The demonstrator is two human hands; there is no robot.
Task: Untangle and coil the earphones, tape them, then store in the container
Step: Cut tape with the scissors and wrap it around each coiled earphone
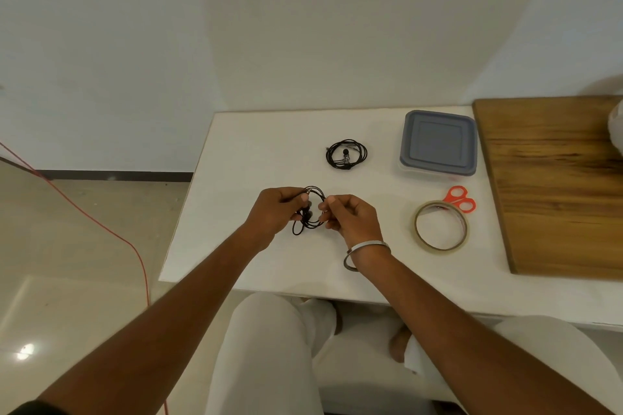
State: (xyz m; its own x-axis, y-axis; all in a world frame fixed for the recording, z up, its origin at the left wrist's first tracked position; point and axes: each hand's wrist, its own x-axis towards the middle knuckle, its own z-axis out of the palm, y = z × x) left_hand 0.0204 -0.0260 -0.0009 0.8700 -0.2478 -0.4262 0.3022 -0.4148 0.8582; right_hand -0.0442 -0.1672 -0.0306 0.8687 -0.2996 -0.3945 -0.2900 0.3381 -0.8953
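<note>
i am holding a loose bundle of black earphones (310,210) between both hands above the middle of the white surface (236,178), toward its near edge. my left hand (278,210) is pinching the cable with its fingers curled round the left side of the loops, and my right hand (349,217) is pinching the right side, a metal bangle (365,251) sitting on that wrist. a second, coiled set of earphones (346,154) is lying farther back toward the far edge. the grey-lidded container (438,143) is resting near the far right corner, lid on. a tape roll (441,225) is lying toward the right edge, touching orange scissors (459,199) just behind it, beside a wooden board (553,178).
</note>
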